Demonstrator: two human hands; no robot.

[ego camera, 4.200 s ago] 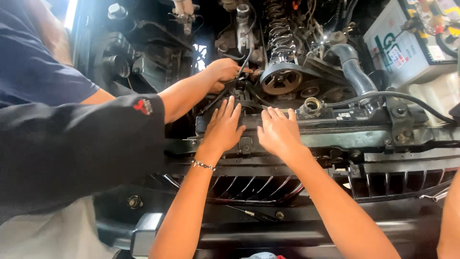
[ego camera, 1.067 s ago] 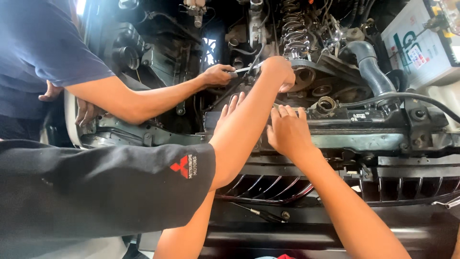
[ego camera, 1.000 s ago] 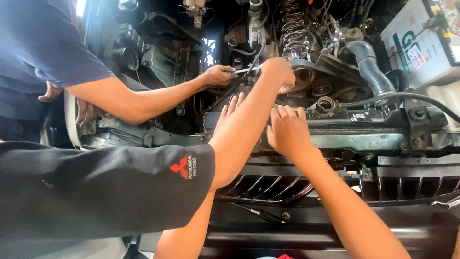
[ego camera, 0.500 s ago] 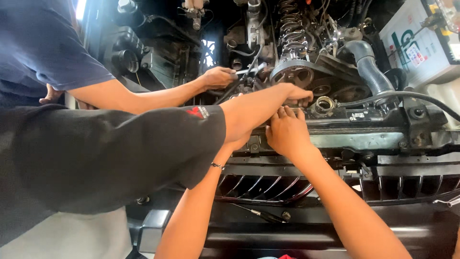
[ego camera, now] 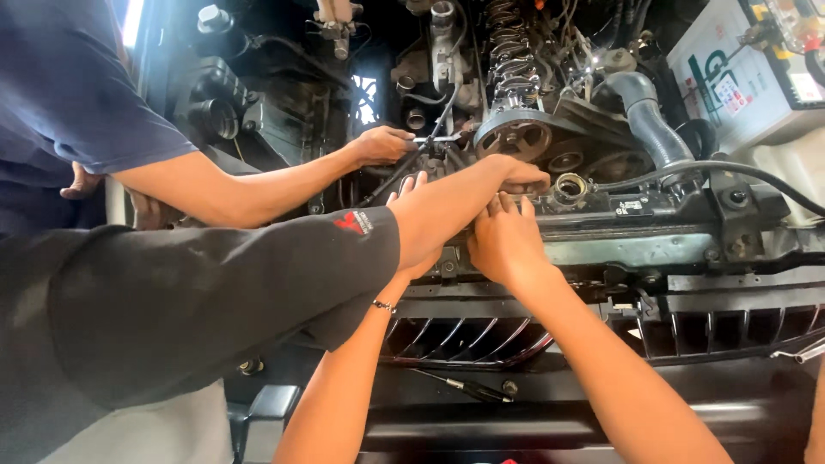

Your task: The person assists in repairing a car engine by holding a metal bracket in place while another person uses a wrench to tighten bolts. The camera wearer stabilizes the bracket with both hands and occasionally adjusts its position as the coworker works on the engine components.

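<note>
Crowded with hoses, wiring and dark metal, an open engine bay fills the view from above the front of a vehicle. Right hand (ego camera: 507, 245) lies flat on the grey front crossmember (ego camera: 636, 249), fingers spread narrowly and pointing toward the engine, holding nothing. Left hand (ego camera: 412, 193) reaches the same crossmember just to the left, fingers extended, mostly hidden behind a co-worker's black-sleeved arm (ego camera: 258, 283) that crosses over it; whether it grips anything cannot be told. That co-worker's hand (ego camera: 516, 176) rests just above the crossmember, below the toothed timing pulley (ego camera: 514, 137), a round grey wheel with a dark belt around it. Left of the pulley, a second person's hand (ego camera: 382, 144) grips a slim metal tool (ego camera: 430, 137). Right of the pulley sits a white battery (ego camera: 739, 69). Below the crossmember lies the curved-slat grille (ego camera: 464, 339).
</note>
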